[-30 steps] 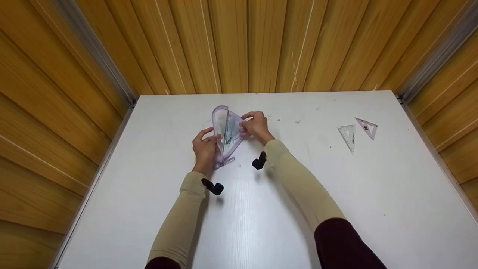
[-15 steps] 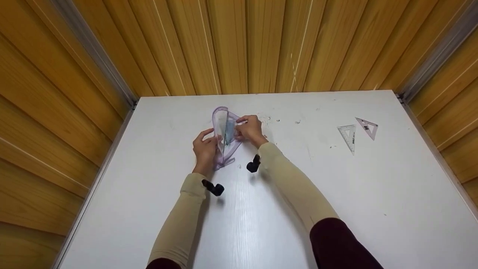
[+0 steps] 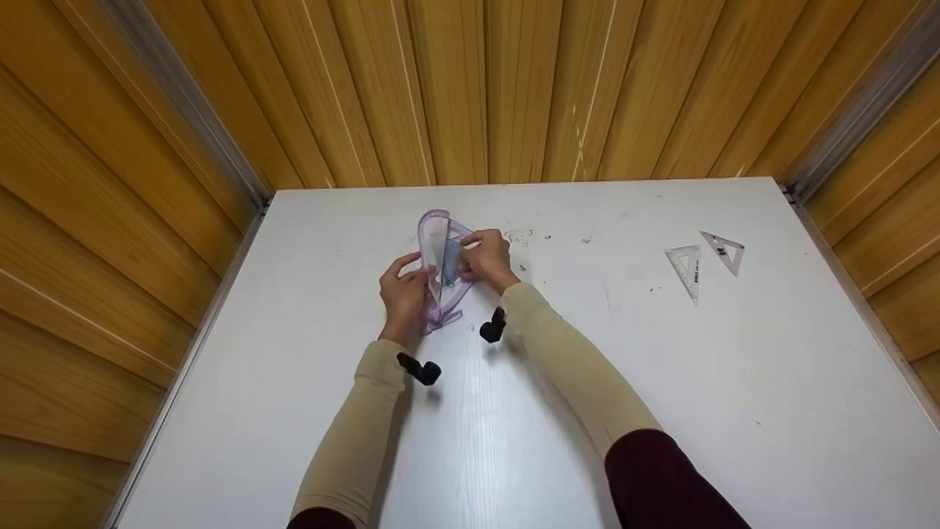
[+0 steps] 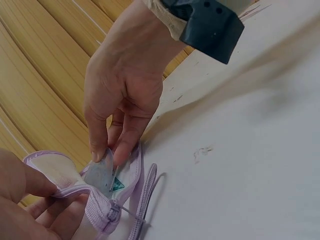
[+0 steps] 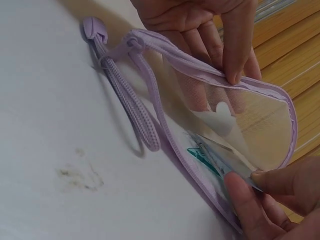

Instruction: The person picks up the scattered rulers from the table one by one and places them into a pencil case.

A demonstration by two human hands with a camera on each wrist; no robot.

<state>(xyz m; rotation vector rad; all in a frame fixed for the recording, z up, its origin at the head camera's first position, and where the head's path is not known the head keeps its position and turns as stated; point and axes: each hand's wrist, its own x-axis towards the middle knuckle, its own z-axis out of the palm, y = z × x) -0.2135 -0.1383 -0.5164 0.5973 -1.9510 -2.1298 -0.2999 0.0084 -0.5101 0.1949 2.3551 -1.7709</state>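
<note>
A lilac-edged mesh zip pouch (image 3: 433, 228) lies on the table with its mouth spread. My left hand (image 3: 404, 294) pinches the zipped edge between thumb and fingers, holding that side up, as the right wrist view shows. My right hand (image 3: 488, 257) pinches a clear plastic piece (image 4: 100, 172) with a rounded edge, apparently a protractor, partly inside the pouch mouth. A teal triangular plastic piece (image 5: 202, 159) shows inside the pouch beside it. The zip pull and its lilac strap loop (image 5: 130, 102) hang at the near end. Fingers hide part of the protractor.
Two set squares lie on the right of the white table (image 3: 771, 353): a clear one (image 3: 687, 272) and a pinkish one (image 3: 727, 252). Small dark marks dot the tabletop. Wood-patterned walls (image 3: 514, 88) stand behind and at both sides.
My right hand has moved left and slightly nearer, bringing the protractor further into the pouch. My left hand stays almost still on the pouch edge.
</note>
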